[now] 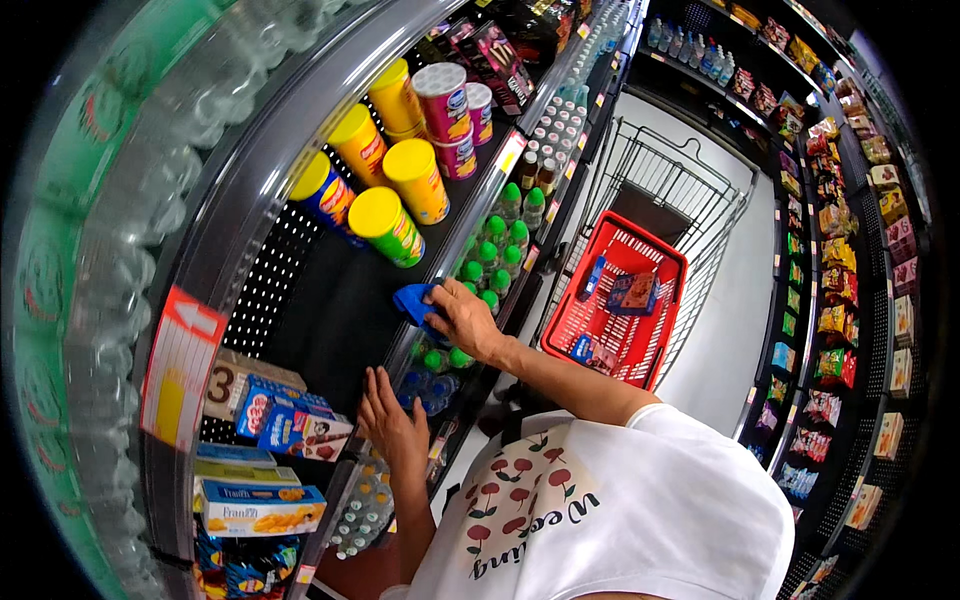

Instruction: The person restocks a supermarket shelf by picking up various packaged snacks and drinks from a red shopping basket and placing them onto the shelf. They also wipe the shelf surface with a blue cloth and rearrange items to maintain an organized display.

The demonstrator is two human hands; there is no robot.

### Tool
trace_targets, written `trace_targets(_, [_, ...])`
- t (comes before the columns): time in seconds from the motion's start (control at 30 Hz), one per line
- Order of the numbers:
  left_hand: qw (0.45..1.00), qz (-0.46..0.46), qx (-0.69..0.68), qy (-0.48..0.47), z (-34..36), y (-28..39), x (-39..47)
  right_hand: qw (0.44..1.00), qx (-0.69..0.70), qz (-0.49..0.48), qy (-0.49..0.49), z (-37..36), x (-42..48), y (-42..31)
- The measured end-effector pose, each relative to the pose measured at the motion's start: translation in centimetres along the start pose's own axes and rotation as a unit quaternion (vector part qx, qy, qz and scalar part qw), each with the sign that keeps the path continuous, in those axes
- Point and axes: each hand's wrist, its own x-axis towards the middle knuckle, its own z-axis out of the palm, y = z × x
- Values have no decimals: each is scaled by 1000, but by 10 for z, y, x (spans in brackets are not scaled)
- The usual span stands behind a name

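A blue cloth (417, 306) is gripped in my right hand (465, 319) at the front edge of a black shelf (322, 300). Beyond that hand on the same shelf stand chip canisters with yellow lids, the nearest a green canister (386, 227). My left hand (394, 420) rests on the shelf's front edge with its fingers apart, holding nothing. Beside it lie blue biscuit boxes (304, 433), with a Franzzi biscuit box (262, 508) nearer the picture's bottom.
Green-capped bottles (495, 251) fill part of the lower shelf. A red basket (547, 337) with several packages sits in a wire shopping cart (720, 217) in the aisle. Wrapped clear bottles (165, 202) stand above at left. Snack shelves (806, 330) line the opposite side.
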Motion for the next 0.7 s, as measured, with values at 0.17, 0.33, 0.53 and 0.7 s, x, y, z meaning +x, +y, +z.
trace_targets(0.17, [999, -34, 4, -15, -3, 9, 2, 995, -15, 72, 60, -34, 38, 44])
trace_targets(0.33, [999, -39, -11, -19, 1, 5, 2, 991, -47, 102, 75, -76, 81, 86])
trace_targets(0.53, [999, -42, -10, -12, 1, 6, 3, 982, -97, 106, 120, -110, 126, 146])
trace_targets(0.7, [999, -34, -16, -9, -1, 6, 5, 973, -114, 148, 135, -141, 164, 201])
